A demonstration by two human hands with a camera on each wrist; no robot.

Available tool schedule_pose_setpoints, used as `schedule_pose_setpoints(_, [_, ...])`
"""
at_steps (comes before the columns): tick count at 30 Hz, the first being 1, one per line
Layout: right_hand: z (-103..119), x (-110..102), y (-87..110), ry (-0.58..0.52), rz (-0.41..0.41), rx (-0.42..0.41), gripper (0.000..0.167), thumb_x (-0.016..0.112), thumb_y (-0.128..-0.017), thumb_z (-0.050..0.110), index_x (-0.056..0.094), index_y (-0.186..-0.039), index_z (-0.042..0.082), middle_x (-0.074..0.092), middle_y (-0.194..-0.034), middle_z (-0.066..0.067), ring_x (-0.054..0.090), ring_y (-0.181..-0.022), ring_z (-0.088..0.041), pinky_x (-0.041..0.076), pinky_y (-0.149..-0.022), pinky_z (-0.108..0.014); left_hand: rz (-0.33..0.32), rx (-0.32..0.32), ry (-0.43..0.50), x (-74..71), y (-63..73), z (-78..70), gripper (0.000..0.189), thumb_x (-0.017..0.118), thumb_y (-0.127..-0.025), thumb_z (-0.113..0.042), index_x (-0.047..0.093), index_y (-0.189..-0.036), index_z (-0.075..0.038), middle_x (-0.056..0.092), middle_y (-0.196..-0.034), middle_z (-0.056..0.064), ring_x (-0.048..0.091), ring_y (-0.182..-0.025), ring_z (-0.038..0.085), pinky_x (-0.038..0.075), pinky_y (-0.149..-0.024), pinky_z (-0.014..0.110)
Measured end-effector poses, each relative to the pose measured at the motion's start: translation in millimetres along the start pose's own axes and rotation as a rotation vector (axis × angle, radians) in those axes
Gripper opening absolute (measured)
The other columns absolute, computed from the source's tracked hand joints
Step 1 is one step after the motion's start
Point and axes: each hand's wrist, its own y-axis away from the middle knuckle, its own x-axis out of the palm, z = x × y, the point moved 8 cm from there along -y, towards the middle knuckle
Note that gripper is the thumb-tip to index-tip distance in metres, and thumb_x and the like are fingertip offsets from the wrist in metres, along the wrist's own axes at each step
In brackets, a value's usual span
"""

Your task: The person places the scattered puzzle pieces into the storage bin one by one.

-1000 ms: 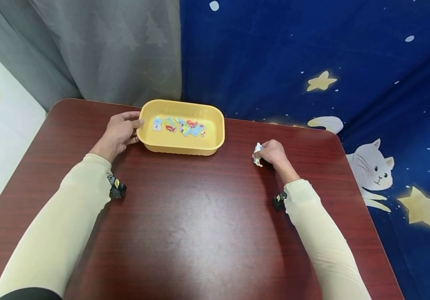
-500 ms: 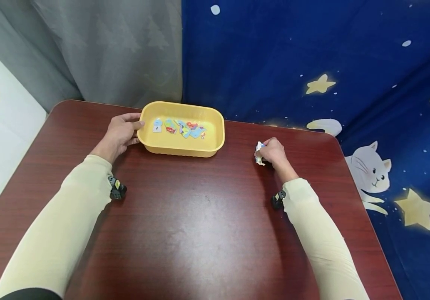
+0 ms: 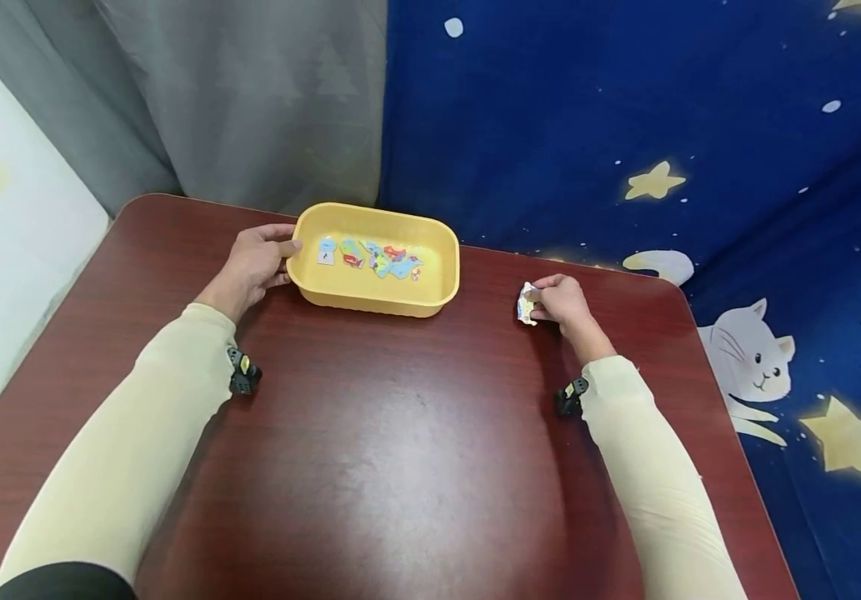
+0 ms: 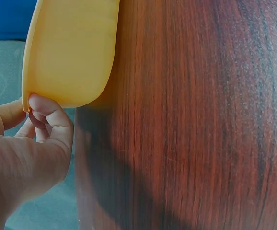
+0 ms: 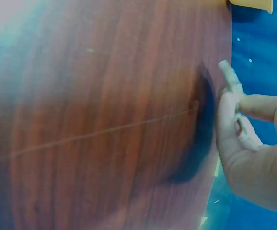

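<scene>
A yellow plastic tub (image 3: 370, 301) stands near the far edge of the table, with several colourful flat cut-out pieces (image 3: 398, 265) lying on its floor. My left hand (image 3: 253, 265) pinches the tub's left rim; in the left wrist view its thumb and a finger meet at the corner of the yellow wall (image 4: 71, 57). To the right of the tub, my right hand (image 3: 563, 302) holds a small, flat, pale piece with a coloured print (image 3: 526, 303) between thumb and fingers. The right wrist view shows that piece (image 5: 230, 76) edge-on above the table, partly covered by the fingers.
The dark red wooden table (image 3: 400, 433) has rounded far corners. Behind it hang a grey curtain (image 3: 250, 92) and a blue star-patterned curtain (image 3: 550, 125) with a cat print, close to the far edge. Small cameras sit on both wrists.
My right hand has turned the printed piece so that more of its face shows. The left hand keeps its hold on the tub's rim. The head view has shifted slightly.
</scene>
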Motion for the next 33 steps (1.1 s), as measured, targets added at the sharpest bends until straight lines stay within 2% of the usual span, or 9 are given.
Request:
schedule_pose_setpoints(5, [17.0, 12.4, -1.1, -0.143, 0.147, -0.065, 0.053, 0.057, -0.091, -0.002, 0.043, -0.142, 0.0, 0.056, -0.079, -0.001, 0.054, -0.06, -0.01, 0.053, -0.056, -0.021, -0.012, -0.007, -0.003, -2.6, -0.2, -0.8, 0.049, 0.058, -0.098, -0.024, 0.046, -0.145, -0.014, 0.06, -0.111, 0.007, 0.063, -0.068, 0.006, 0.054, -0.06, 0.02])
schedule_pose_setpoints(9, [33.6, 26.5, 0.8, -0.22, 0.248, -0.077, 0.053, 0.055, -0.091, -0.005, 0.043, -0.143, -0.002, 0.06, -0.081, 0.0, 0.059, -0.064, -0.011, 0.054, -0.059, -0.023, -0.018, -0.011, 0.003, -6.2, -0.5, -0.9, 0.049, 0.059, -0.098, -0.024, 0.046, -0.144, -0.015, 0.06, -0.11, 0.006, 0.062, -0.068, 0.005, 0.054, -0.059, 0.02])
schedule_pose_setpoints(13, [47.9, 36.8, 3.6, -0.34, 0.278, -0.081, 0.037, 0.055, -0.088, -0.009, 0.053, -0.124, -0.001, 0.06, -0.085, -0.004, 0.062, -0.065, -0.015, 0.056, -0.06, -0.026, -0.015, -0.007, 0.003, -6.5, 1.1, -1.2, 0.049, 0.058, -0.098, -0.025, 0.046, -0.145, -0.015, 0.058, -0.112, 0.007, 0.062, -0.069, 0.005, 0.054, -0.06, 0.02])
schedule_pose_setpoints(17, [58.5, 48.0, 8.2, -0.474, 0.321, -0.057, 0.019, 0.053, -0.088, -0.011, 0.052, -0.1, 0.004, 0.06, -0.083, -0.007, 0.064, -0.063, -0.017, 0.058, -0.06, -0.028, -0.011, -0.013, 0.002, -5.2, 3.6, 0.7, 0.049, 0.057, -0.099, -0.026, 0.045, -0.145, -0.015, 0.057, -0.115, 0.009, 0.062, -0.07, 0.006, 0.054, -0.06, 0.02])
schedule_pose_setpoints(23, [70.1, 66.9, 19.0, -0.653, 0.402, 0.009, 0.019, 0.049, -0.091, -0.014, 0.051, -0.084, 0.004, 0.064, -0.082, -0.011, 0.069, -0.074, -0.023, 0.059, -0.066, -0.035, 0.0, -0.015, 0.021, -0.8, 3.4, 4.2, 0.048, 0.056, -0.099, -0.023, 0.045, -0.145, -0.013, 0.057, -0.114, 0.009, 0.062, -0.069, 0.006, 0.054, -0.059, 0.02])
schedule_pose_setpoints(25, [74.1, 72.3, 22.0, -0.674, 0.391, 0.013, 0.018, 0.049, -0.091, -0.014, 0.054, -0.09, 0.003, 0.063, -0.088, -0.013, 0.069, -0.077, -0.024, 0.059, -0.067, -0.035, 0.005, -0.015, 0.031, 1.1, 2.9, 4.6, 0.048, 0.057, -0.099, -0.023, 0.046, -0.145, -0.013, 0.058, -0.113, 0.01, 0.063, -0.07, 0.007, 0.054, -0.058, 0.02])
schedule_pose_setpoints(27, [79.3, 78.9, 24.0, -0.655, 0.371, -0.007, 0.019, 0.049, -0.09, -0.013, 0.057, -0.104, -0.003, 0.061, -0.099, -0.016, 0.068, -0.081, -0.023, 0.059, -0.07, -0.034, 0.005, -0.016, 0.034, 2.2, 2.3, 4.6, 0.047, 0.057, -0.099, -0.023, 0.046, -0.144, -0.014, 0.058, -0.113, 0.01, 0.063, -0.07, 0.007, 0.054, -0.058, 0.02])
schedule_pose_setpoints(30, [88.1, 90.1, 26.8, -0.603, 0.359, -0.051, 0.037, 0.049, -0.09, -0.011, 0.053, -0.126, -0.01, 0.059, -0.111, -0.018, 0.067, -0.086, -0.02, 0.058, -0.073, -0.031, 0.004, -0.013, 0.026, 2.7, 1.7, 3.4, 0.047, 0.057, -0.099, -0.024, 0.047, -0.144, -0.015, 0.058, -0.114, 0.009, 0.063, -0.071, 0.008, 0.054, -0.059, 0.02])
schedule_pose_setpoints(33, [94.1, 101.4, 28.3, -0.567, 0.352, -0.067, 0.04, 0.051, -0.089, -0.009, 0.054, -0.128, -0.013, 0.063, -0.109, -0.018, 0.068, -0.081, -0.019, 0.058, -0.073, -0.029, 0.004, -0.009, 0.023, 2.7, 1.3, 1.7, 0.047, 0.057, -0.099, -0.024, 0.046, -0.144, -0.015, 0.058, -0.114, 0.009, 0.063, -0.072, 0.007, 0.054, -0.059, 0.02])
